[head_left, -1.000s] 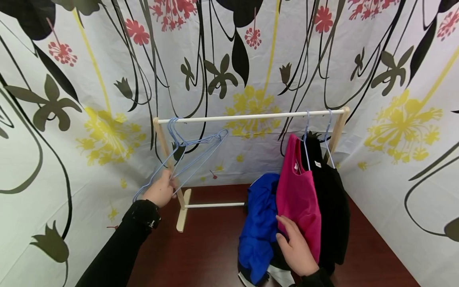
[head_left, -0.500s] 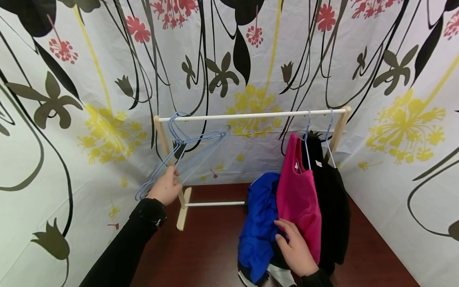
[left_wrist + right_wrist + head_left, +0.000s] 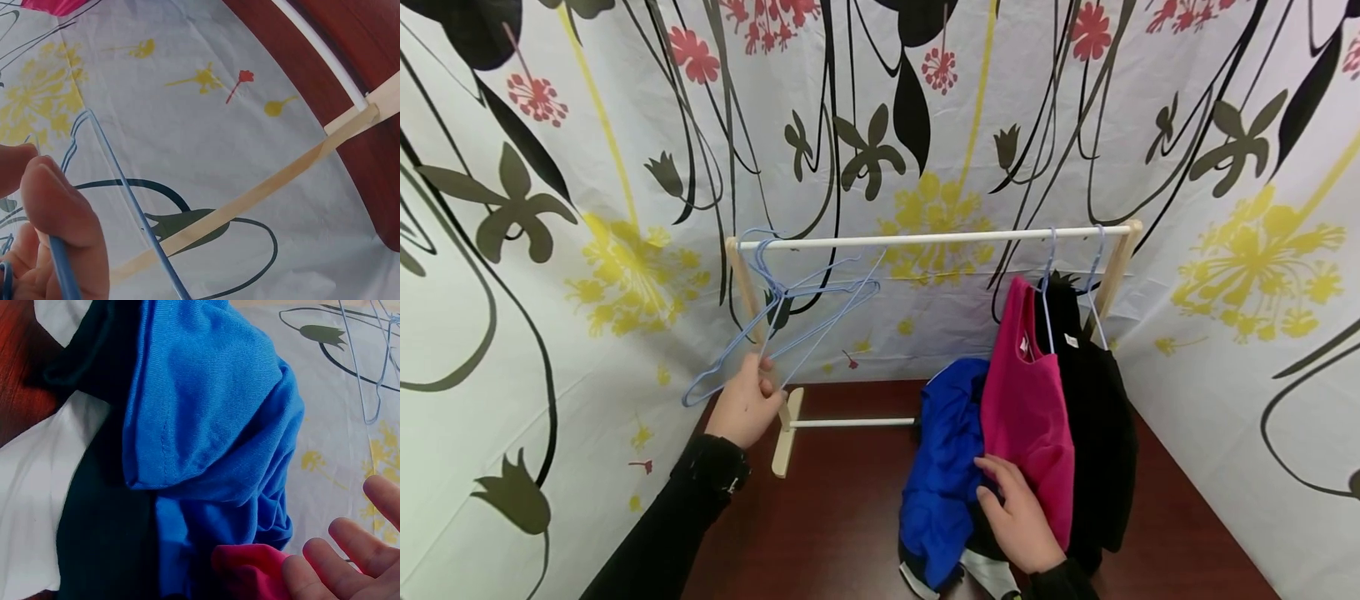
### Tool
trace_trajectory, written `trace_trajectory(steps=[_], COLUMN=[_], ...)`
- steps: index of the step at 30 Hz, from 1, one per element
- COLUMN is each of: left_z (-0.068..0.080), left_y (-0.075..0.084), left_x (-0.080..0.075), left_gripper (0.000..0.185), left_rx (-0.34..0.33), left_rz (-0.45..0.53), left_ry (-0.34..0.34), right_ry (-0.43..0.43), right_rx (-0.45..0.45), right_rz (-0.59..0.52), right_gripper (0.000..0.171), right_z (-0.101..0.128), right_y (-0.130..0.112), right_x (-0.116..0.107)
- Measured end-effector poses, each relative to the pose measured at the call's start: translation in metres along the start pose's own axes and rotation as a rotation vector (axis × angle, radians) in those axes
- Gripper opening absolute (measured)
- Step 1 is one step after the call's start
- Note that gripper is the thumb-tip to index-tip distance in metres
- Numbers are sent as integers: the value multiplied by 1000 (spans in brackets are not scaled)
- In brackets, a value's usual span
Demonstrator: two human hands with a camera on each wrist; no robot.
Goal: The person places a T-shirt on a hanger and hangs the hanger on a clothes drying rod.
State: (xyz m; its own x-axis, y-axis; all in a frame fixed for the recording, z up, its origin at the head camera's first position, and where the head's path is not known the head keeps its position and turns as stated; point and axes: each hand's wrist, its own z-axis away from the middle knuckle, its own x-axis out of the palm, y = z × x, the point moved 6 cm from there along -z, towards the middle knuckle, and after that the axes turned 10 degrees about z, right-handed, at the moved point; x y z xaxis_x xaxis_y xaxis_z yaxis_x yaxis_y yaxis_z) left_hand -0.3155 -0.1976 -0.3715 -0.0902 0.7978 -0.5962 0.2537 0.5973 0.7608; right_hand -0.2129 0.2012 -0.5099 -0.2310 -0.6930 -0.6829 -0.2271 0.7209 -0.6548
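In the head view, my left hand (image 3: 747, 406) holds a light blue wire hanger (image 3: 827, 337) by its lower part, below the left end of the rail. Other blue hangers (image 3: 718, 367) hang bare beside it, their wires overlapping. Up close in the left wrist view, the thumb and fingers (image 3: 62, 206) pinch a blue wire. My right hand (image 3: 1018, 517) has its fingers spread in front of a pink sleeveless top (image 3: 1026, 408) on a hanger. A blue garment (image 3: 942, 467) lies bunched just left of it, and the right wrist view shows the blue cloth (image 3: 212, 412) close by.
The small wooden rack has a white rail (image 3: 940, 239), a left foot (image 3: 787, 433) and a low crossbar (image 3: 853, 423). Black clothing (image 3: 1093, 433) hangs at its right end. White cloth (image 3: 988, 575) lies at the front of the dark red table (image 3: 820, 533). Flowered curtain (image 3: 880, 150) surrounds everything.
My left hand has shifted slightly right, and the held hanger has tilted up and apart from the others, its hook turning at the rail. The right hand has stayed almost still.
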Motion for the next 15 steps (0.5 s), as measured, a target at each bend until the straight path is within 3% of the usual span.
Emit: trace_trajectory(steps=[7, 15], left_z=[20, 41], left_y=[-5, -20], left_x=[13, 46], left_gripper=[39, 45], left_rx=[2, -69], left_rz=[-5, 54], left_ry=[9, -55], right_ry=[-22, -51], right_rx=[21, 37], right_rz=[0, -7], right_gripper=[38, 38], right_z=[-1, -5], right_y=[4, 7], right_x=[3, 4])
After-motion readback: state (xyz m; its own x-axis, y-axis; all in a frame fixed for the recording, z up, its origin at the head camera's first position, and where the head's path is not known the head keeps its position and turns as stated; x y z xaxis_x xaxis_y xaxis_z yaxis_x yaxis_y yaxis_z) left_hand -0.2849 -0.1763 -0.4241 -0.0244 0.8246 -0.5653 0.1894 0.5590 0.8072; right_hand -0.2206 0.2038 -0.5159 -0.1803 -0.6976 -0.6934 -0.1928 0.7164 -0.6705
